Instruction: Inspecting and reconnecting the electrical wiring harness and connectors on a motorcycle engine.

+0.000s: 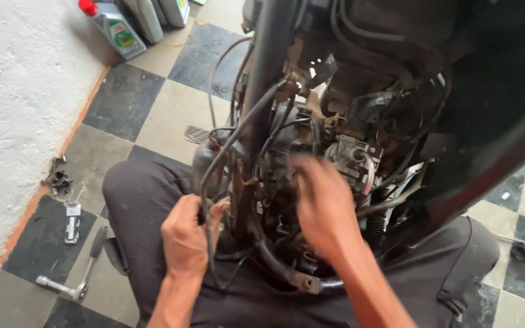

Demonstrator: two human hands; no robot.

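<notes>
A motorcycle engine [347,152] with a carburettor, hoses and black cables fills the middle, under a dark frame tube [271,54]. My left hand [186,237] is closed around a thin black cable [214,170] that runs up along the frame. Blurred with motion, my right hand [323,206] reaches into the engine beside the carburettor [353,155]; what its fingers touch is hidden. My knees in dark trousers [141,194] frame the engine on both sides.
A ratchet wrench [80,273] and small metal parts [62,182] lie on the checkered floor at left by the white wall. Oil bottles [120,27] stand at the top left. A black body panel with a red stripe [493,152] hangs at right.
</notes>
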